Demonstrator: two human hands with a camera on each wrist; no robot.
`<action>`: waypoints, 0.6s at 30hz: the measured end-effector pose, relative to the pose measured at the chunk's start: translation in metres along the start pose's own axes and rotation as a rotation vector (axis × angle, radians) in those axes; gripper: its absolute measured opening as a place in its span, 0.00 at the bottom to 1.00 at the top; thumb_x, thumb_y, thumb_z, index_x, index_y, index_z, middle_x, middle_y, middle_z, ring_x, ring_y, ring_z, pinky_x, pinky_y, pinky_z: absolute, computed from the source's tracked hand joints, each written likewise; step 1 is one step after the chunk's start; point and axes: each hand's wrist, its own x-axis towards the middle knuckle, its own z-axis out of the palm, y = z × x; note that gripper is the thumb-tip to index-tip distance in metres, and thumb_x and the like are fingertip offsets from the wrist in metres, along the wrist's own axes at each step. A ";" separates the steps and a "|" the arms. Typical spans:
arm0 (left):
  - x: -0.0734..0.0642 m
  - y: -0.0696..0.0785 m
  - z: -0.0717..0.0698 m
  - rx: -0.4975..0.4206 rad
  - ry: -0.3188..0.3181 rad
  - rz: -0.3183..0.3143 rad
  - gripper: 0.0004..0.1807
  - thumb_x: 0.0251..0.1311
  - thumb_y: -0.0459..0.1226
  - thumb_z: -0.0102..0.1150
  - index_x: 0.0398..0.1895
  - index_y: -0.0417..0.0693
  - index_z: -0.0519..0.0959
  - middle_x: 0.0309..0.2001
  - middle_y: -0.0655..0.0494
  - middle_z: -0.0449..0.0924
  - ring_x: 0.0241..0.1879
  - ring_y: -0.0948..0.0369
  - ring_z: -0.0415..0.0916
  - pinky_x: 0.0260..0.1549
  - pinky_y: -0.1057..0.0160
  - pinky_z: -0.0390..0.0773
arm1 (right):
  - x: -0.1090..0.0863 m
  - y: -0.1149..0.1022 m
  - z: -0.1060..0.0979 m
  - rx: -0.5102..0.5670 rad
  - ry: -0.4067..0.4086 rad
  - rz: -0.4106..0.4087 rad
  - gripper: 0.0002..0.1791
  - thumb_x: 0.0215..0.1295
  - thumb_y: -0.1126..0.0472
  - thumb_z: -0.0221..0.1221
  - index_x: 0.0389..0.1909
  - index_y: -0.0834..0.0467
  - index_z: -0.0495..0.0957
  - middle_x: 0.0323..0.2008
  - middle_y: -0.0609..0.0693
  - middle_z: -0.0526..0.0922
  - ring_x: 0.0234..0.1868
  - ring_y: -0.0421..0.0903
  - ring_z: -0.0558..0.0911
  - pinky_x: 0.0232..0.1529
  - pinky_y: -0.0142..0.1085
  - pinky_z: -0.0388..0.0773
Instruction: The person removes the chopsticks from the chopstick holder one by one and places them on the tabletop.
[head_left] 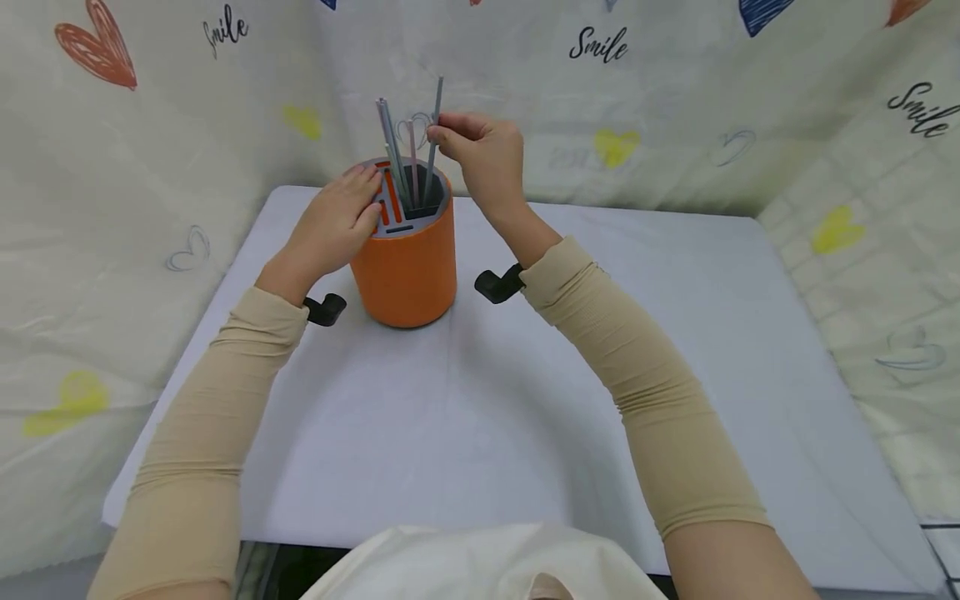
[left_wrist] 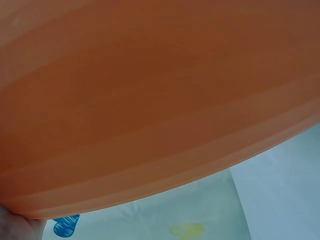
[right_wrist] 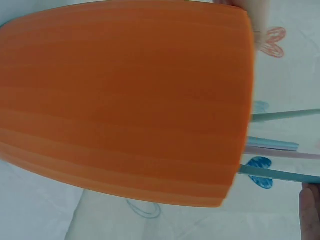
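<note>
Orange holder seen close from the right wrist

The orange holder (right_wrist: 125, 100) fills most of the frame, lying sideways in the picture with its rim toward the right. Several thin straws (right_wrist: 280, 145) (teal and pale pink) stick out past that rim at the right edge. A fingertip of the right hand (right_wrist: 311, 210) shows in the lower right corner; a printed cloth backdrop (right_wrist: 287, 70) lies behind.

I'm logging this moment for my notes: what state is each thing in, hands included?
Orange holder: upright on the table, grey slotted top facing up.
Straws: standing in the holder, leaning slightly, tops sticking out.
Grey straw: partly inside the holder, pinched near its top.
Left hand: fingers resting on the holder's rim, steadying it.
Right hand: raised above the holder, pinching the grey straw.
</note>
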 end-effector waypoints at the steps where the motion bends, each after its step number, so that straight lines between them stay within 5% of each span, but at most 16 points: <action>1: 0.001 0.001 0.000 0.003 -0.004 -0.001 0.29 0.71 0.44 0.28 0.70 0.37 0.51 0.72 0.46 0.48 0.73 0.52 0.40 0.72 0.56 0.41 | 0.001 -0.001 -0.003 0.016 0.010 -0.013 0.12 0.55 0.68 0.63 0.39 0.70 0.82 0.36 0.58 0.85 0.36 0.42 0.84 0.44 0.29 0.81; 18: 0.000 0.003 0.006 -0.006 0.029 -0.018 0.28 0.71 0.43 0.31 0.70 0.38 0.53 0.72 0.46 0.50 0.73 0.52 0.42 0.72 0.56 0.42 | 0.006 -0.028 -0.037 0.175 0.114 -0.149 0.11 0.54 0.70 0.63 0.37 0.72 0.82 0.27 0.51 0.85 0.34 0.44 0.85 0.45 0.33 0.81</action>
